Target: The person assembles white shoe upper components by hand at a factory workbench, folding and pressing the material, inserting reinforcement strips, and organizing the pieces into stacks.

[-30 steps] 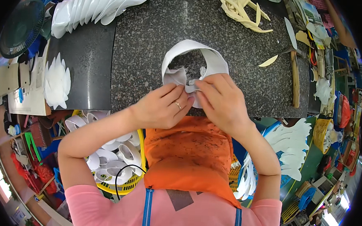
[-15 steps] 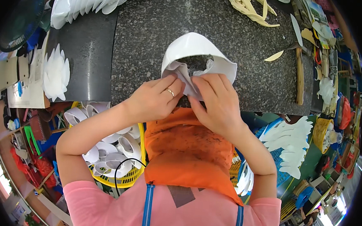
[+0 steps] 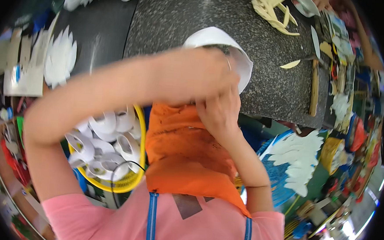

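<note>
A white shoe upper stands on the dark speckled work surface at its front edge, its opening facing me. My left hand reaches across the front of the upper, smeared by motion, so its fingers are not clear. Below and against it, my right hand has its fingers closed at the upper's near edge. Both hands cover most of that near edge and the inside of the upper. A thin light line, perhaps a thread, shows by the left hand's fingers.
At left below, a yellow basket holds several white shoe uppers. White flat pieces fan out on the left, with more at the lower right. Cream strips, a hammer and another person's hand are at the right.
My left hand has swung right across the upper, and its elbow has risen outward. My right hand has shifted slightly down and left. Another person's hand with a white piece has appeared at the upper right.
</note>
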The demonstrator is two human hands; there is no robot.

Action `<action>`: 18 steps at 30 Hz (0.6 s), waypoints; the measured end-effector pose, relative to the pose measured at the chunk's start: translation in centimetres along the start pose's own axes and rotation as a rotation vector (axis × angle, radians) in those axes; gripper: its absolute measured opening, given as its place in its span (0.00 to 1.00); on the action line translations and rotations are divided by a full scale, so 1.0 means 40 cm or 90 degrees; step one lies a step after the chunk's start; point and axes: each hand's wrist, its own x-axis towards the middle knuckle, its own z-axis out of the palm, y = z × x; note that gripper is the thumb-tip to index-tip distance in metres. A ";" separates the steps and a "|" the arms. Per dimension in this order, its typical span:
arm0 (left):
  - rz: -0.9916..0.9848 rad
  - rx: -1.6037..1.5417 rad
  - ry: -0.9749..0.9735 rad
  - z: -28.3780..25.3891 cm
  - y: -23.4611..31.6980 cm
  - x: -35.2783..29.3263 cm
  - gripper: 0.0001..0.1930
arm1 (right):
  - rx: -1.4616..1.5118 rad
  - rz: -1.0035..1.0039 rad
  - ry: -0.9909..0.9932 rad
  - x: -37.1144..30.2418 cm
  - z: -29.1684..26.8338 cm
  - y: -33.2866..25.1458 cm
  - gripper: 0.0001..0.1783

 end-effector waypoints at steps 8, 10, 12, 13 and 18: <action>-0.372 0.110 0.001 0.067 0.085 -0.123 0.10 | 0.000 0.031 0.061 0.047 -0.003 0.000 0.12; -0.450 0.185 0.073 0.108 0.108 -0.137 0.11 | -0.087 -0.057 0.012 0.052 0.002 -0.002 0.11; -0.412 0.208 0.158 0.132 0.099 -0.136 0.13 | -0.087 -0.067 0.032 0.061 0.004 -0.017 0.09; -0.403 0.210 0.200 0.139 0.098 -0.135 0.14 | -0.043 -0.053 0.025 0.063 0.011 -0.016 0.08; -0.506 0.221 0.085 0.130 0.123 -0.149 0.11 | -0.027 -0.035 0.030 0.053 0.031 -0.009 0.09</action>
